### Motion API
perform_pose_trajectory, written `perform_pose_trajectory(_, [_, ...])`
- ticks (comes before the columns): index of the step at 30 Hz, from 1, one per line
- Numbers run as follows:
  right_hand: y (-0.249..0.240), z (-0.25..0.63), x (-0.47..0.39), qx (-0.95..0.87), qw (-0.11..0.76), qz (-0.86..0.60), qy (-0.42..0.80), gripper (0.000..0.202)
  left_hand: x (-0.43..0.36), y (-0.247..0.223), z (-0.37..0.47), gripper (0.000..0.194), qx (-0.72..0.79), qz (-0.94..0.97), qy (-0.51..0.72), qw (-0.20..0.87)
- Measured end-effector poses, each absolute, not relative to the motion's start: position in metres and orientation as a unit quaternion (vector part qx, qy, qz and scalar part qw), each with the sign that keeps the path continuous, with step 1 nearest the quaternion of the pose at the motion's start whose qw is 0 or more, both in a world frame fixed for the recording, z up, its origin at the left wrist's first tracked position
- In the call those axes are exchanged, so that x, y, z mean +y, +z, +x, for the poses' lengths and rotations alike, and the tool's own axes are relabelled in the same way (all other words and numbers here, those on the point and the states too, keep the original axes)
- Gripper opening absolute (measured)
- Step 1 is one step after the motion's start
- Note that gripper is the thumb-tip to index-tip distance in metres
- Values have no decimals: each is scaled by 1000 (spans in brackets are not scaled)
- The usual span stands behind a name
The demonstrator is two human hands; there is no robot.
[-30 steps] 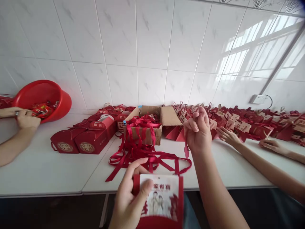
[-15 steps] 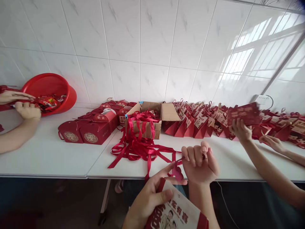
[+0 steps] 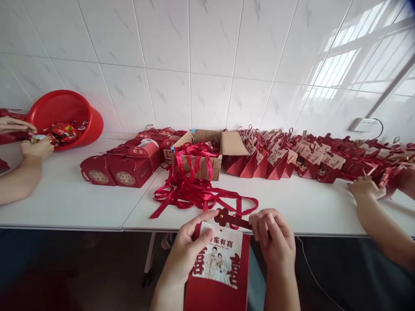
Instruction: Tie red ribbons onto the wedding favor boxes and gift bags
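One flat-fronted red card gift box [image 3: 215, 293] with a white panel printed with a couple is held upright at the near edge of the scene, in the middle, just in front of the desk; its lower end is cut off. The person's left hand [image 3: 184, 250] grips its upper left side, thumb pressed on the panel, remaining fingers mostly hidden behind. One dark red strap [image 3: 238, 221] with a flower-shaped end lies across above the panel; the left index fingertip is at the flower, though whether it touches is hard to tell. The right hand [image 3: 275, 237] is curled closed around the strap's right end, which the fingers hide.

Beyond them, on the white desk [image 3: 97, 211], shiny crimson ribbons [image 3: 194, 194] spill from one open brown cardboard carton [image 3: 210, 172]; they tangle too much to count. Left of the carton, two red boxes with round gold emblems [image 3: 125, 178] face the near side, with more behind, partly covered. Right of it stand rows of red triangular card bags with pale tags [image 3: 275, 164], overlapping beyond counting.

At the far left, one tilted red plastic basin [image 3: 94, 125] holds shiny red packets [image 3: 66, 131], beside a co-worker's two hands [image 3: 39, 147]. At the right, two more co-worker hands [image 3: 366, 188] show, one cut off by the frame.
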State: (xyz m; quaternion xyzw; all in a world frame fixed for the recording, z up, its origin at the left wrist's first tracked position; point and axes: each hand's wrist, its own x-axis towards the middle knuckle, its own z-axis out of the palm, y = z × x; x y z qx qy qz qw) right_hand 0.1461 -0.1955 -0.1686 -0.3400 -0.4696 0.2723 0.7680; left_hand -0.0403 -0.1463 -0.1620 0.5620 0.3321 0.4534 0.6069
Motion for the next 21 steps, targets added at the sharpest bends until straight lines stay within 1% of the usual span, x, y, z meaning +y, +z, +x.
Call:
perform_pose_trajectory(3, [-161, 154, -201, -495, 691, -486, 202, 16, -144, -164, -39, 40, 348, 619, 429, 558])
perform_pose_trajectory(6, [-153, 154, -205, -539, 636, -537, 129, 8, -145, -167, -35, 37, 321, 662, 411, 538])
perform_pose_trajectory(8, [-149, 149, -206, -565, 603, -549, 124, 8, -146, -169, -31, 34, 297, 679, 415, 528])
perform_pose_trajectory(11, [-147, 140, -207, -582, 563, -566, 153, 14, -150, -169, -27, 31, 265, 695, 439, 504])
perform_pose_trajectory(14, [-148, 133, -210, -560, 571, -579, 160, 16, -154, -166, -22, 32, 236, 706, 472, 473])
perform_pose_trajectory(18, [-148, 134, -215, -555, 591, -568, 141, 20, -157, -168, -13, 40, 177, 719, 509, 439])
perform_pose_trajectory(21, [-149, 139, -216, -566, 592, -557, 142, 12, -155, -174, -6, 40, 163, 720, 516, 435])
